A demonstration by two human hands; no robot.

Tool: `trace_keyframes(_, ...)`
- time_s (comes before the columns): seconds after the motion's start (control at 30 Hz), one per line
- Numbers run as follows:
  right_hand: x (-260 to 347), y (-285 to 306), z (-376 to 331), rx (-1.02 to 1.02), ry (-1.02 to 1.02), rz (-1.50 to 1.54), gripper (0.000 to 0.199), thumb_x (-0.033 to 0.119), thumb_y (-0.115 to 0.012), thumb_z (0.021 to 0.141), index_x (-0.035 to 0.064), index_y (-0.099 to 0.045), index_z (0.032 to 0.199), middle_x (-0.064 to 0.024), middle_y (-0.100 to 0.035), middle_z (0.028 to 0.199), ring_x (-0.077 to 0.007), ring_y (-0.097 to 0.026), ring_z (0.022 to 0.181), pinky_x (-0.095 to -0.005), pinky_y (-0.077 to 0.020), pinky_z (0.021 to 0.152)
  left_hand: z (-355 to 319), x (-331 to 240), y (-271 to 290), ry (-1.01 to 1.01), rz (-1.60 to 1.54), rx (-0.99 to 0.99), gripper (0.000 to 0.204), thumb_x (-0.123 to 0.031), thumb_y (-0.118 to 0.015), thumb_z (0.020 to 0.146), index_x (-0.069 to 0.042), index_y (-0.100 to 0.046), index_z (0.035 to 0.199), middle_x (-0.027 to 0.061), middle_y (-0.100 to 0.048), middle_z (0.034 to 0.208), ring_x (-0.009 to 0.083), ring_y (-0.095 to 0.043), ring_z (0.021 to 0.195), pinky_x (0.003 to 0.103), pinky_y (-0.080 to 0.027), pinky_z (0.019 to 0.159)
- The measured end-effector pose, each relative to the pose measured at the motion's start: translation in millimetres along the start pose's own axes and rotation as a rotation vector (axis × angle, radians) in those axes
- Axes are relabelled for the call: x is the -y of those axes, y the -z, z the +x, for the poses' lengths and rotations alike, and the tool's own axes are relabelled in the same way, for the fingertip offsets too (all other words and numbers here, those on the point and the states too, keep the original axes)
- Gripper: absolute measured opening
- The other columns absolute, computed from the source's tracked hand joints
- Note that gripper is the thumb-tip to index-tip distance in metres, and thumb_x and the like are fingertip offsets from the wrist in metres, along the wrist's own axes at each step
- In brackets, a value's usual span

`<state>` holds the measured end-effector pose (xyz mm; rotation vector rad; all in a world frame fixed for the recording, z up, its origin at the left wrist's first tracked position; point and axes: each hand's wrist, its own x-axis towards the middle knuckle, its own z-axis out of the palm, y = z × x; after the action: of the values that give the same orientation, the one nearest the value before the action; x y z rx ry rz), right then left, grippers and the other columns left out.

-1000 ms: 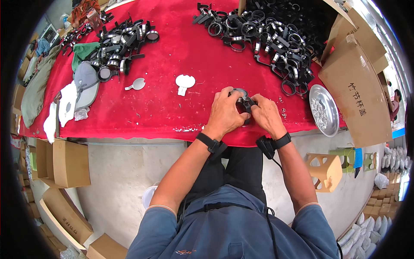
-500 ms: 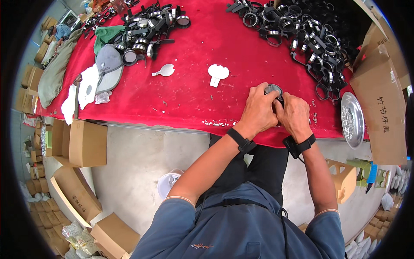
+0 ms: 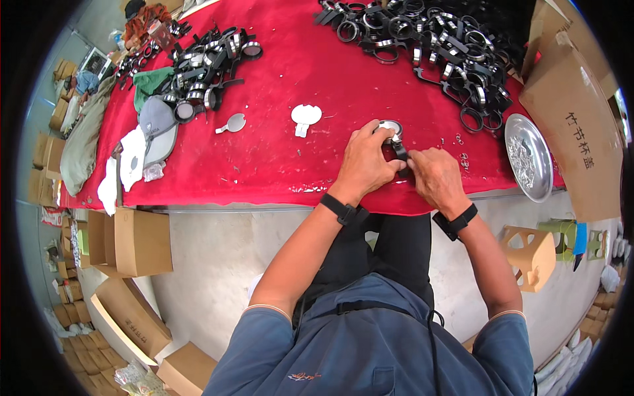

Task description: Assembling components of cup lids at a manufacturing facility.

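Observation:
A round cup lid with a silver rim and a black loop arm (image 3: pixel 399 149) lies near the front edge of the red-covered table. My left hand (image 3: pixel 367 162) is closed around it, fingers at the far side and thumb by the arm. Close by on the right, my right hand (image 3: pixel 437 177) has curled fingers, with thumb and fingertips pressed together at the near end of the arm. Whatever sits in that pinch is too small to make out. Farther left lie a white round piece with a tab (image 3: pixel 306 117) and a smaller grey disc with a handle (image 3: pixel 234 123).
Heaps of black-and-silver lids stand at the far right (image 3: pixel 462 63) and far left (image 3: pixel 211 66). A metal dish (image 3: pixel 528 158) of small shiny parts sits at the right edge beside a tall carton (image 3: pixel 574 125). A grey cap (image 3: pixel 158 129) and white gloves (image 3: pixel 132 158) lie left.
The lid has turned, so its silver rim and black arm now show. My right hand has moved off its top toward the near end of the arm. The whole view has shifted slightly.

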<state>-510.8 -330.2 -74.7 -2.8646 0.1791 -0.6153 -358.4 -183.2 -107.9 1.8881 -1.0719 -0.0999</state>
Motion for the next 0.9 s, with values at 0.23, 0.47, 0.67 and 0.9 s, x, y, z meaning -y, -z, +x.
trace_keyframes(0.23,-11.9,-32.6,-37.3,-0.332,-0.582,0.507,0.031,0.027,-0.061,0.117,0.0009,-0.078,0.114,-0.0103,-0.077,0.079,-0.0241,-0.074,0.073,-0.0394,-0.057,0.073,1.3,16.5,18.9,0.166,-0.661,0.225,0.09,-0.005,-0.096,0.082,0.0,-0.056,0.162,0.0256,-0.049,0.172,0.0311,-0.051,0.158,0.043,-0.041,0.132)
trace_keyframes(0.47,-14.1,-45.6,-29.4,-0.348,-0.625,0.376,0.033,0.03,-0.06,0.116,0.0023,-0.077,0.108,-0.0096,-0.074,0.075,-0.0293,-0.074,0.07,-0.0429,-0.0556,0.068,-14.9,-0.1,56.4,0.149,-1.305,0.284,0.106,-0.01,-0.099,0.083,0.002,-0.042,0.171,0.0239,-0.047,0.174,0.0333,-0.047,0.161,0.046,-0.036,0.136)
trace_keyframes(0.67,-26.1,-49.2,-3.0,-0.315,-0.653,0.371,0.031,0.026,-0.058,0.115,0.003,-0.077,0.105,-0.0144,-0.078,0.08,-0.0367,-0.078,0.076,-0.049,-0.0588,0.073,-14.8,33.9,116.7,0.235,-0.693,0.196,0.089,-0.006,-0.095,0.088,0.003,-0.051,0.166,0.0189,-0.05,0.172,0.0296,-0.049,0.16,0.045,-0.039,0.134)
trace_keyframes(0.9,-28.4,-57.5,-6.1,-0.332,-0.602,0.262,0.034,0.028,-0.056,0.117,0.0026,-0.075,0.106,-0.013,-0.075,0.078,-0.0366,-0.075,0.074,-0.0494,-0.0566,0.071,70.1,129.2,278.8,0.143,0.164,-0.277,0.087,-0.031,-0.089,0.097,0.007,-0.05,0.165,0.0194,-0.068,0.15,0.0274,-0.067,0.137,0.04,-0.053,0.118)
